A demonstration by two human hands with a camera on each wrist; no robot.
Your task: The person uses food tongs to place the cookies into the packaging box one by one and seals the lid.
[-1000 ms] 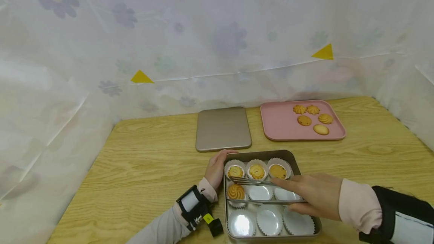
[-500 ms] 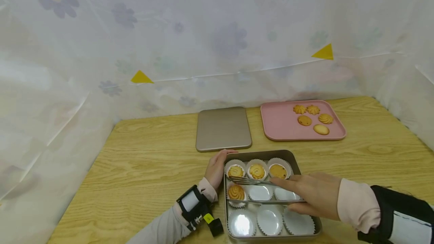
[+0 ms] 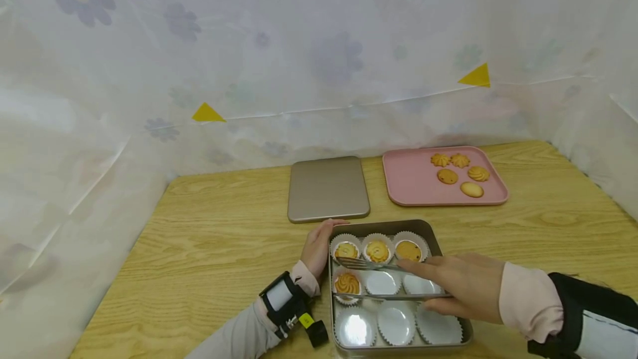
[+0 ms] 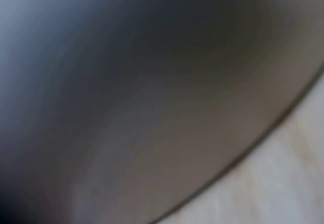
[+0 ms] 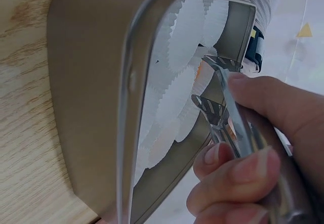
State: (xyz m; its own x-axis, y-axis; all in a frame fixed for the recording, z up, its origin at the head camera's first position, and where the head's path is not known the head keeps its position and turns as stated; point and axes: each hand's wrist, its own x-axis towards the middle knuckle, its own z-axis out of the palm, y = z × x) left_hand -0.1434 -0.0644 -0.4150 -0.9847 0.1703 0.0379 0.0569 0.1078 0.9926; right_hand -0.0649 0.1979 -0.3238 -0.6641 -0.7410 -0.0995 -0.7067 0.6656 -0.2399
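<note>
Head: the left hand (image 3: 315,249) rests against the tin's (image 3: 389,227) left edge, its grip unclear; the right hand (image 3: 463,284) holds tongs (image 3: 389,296), arms straddling a cookie (image 3: 346,282) beside that edge. Left wrist: too blurred. Right wrist: thumb and curled fingers grip the tongs.

The long silver tongs (image 5: 237,115) look like glossy, polished metal. The rectangular bronze-grey tin (image 5: 86,82) is smooth, satiny metal, as is the flat, squarish bronze-grey lid (image 3: 329,190). The round white pleated cups (image 3: 396,323) look like paper. The rounded-rectangular pink tray (image 3: 408,179) appears matt plastic. Wood grain covers the yellowish counter (image 3: 224,204); the white flowered sheeting (image 3: 299,43) resembles creased plastic. The long grey sleeve (image 3: 239,328) is matt cloth.
</note>
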